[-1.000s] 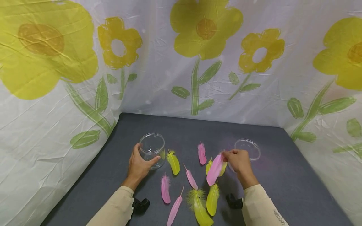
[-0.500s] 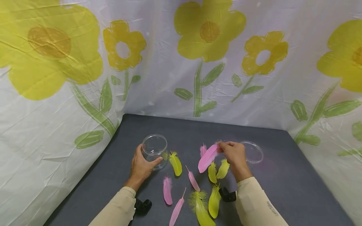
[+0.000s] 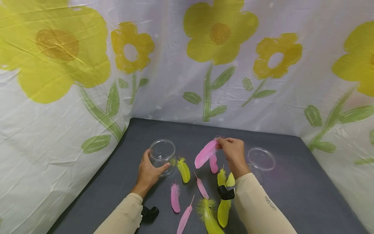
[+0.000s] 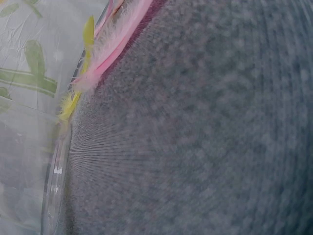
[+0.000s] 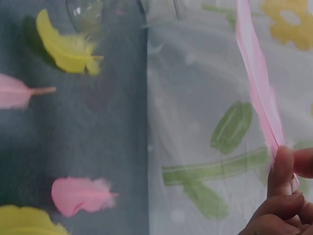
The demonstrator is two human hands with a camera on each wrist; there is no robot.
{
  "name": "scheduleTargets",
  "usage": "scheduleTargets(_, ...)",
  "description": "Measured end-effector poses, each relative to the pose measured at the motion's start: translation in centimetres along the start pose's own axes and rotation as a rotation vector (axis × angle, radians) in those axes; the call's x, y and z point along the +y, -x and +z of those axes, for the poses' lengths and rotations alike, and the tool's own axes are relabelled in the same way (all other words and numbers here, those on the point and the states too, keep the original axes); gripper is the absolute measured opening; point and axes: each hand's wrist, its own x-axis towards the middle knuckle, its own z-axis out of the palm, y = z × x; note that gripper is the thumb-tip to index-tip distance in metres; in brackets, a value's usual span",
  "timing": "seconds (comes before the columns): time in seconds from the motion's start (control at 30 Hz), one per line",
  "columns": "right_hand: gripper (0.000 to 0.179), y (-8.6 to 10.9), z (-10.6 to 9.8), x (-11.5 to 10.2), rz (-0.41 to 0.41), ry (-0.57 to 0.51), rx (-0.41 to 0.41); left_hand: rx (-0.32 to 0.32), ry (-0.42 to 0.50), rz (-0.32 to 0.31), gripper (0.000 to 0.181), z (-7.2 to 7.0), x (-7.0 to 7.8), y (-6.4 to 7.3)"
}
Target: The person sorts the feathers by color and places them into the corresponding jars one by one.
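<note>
My left hand [image 3: 150,172] grips the side of a clear round jar [image 3: 162,152], which stands upright and uncovered on the dark table. Between thumb and fingertips my right hand [image 3: 233,152] pinches a pink feather [image 3: 205,153] by its quill end, holding it above the table with its broad tip pointing left. In the right wrist view this pink feather [image 5: 259,78] rises from the pinching fingers [image 5: 282,169]. Under it lies a smaller pink feather [image 3: 214,163], partly covered in the head view. A yellow feather [image 3: 183,170] rests just right of the jar.
Several more pink and yellow feathers lie at the front, among them a pink feather [image 3: 175,197] and a fluffy yellow feather [image 3: 209,216]. A clear round lid [image 3: 261,159] lies on the table [image 3: 304,188] at right. A flower-printed curtain [image 3: 172,81] borders the table behind.
My right hand has carried the pink feather leftward and up, away from the yellow feathers and toward the jar. My left hand keeps its grip on the jar; the head view has shifted slightly.
</note>
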Motion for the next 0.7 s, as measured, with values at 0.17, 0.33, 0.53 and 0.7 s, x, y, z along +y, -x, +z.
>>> scheduleTargets(0.17, 0.025, 0.0, 1.2, -0.5, 0.004, -0.026, -0.015, 0.001, 0.002, 0.000, 0.100, -0.1, 0.1, 0.1)
scheduleTargets(0.33, 0.023, 0.0, 2.2, -0.6, -0.011, -0.070, -0.011, -0.001, 0.000, -0.008, 0.101, -0.1, 0.1, 0.1)
scheduleTargets(0.53, 0.023, 0.0, 3.3, -1.3, -0.004, -0.094, -0.003, 0.012, -0.006, -0.008, 0.100, 0.0, 0.1, 0.1)
scheduleTargets(0.7, 0.022, -0.1, 4.5, -1.6, 0.000, -0.141, 0.020, 0.018, -0.003, -0.003, 0.100, -0.1, 0.1, 0.0)
